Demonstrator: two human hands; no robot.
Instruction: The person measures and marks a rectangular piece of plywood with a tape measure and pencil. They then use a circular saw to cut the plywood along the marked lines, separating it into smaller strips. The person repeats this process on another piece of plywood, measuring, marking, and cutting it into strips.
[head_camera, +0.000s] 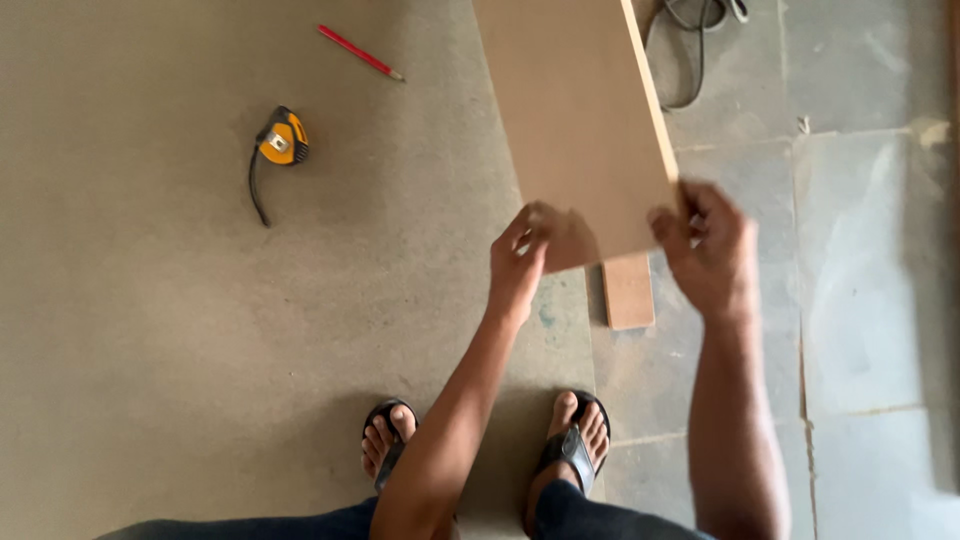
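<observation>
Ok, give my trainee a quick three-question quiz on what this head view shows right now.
1. True or false: both hands grip the near end of the wooden board.
2. Which lies farther from the person's feet on the big floor sheet: A) red pencil B) yellow tape measure?
3. What lies on the floor just below the held board, between the hands?

Key
1. True: left hand and right hand hold its two near corners.
2. A
3. A small wooden offcut.
</observation>
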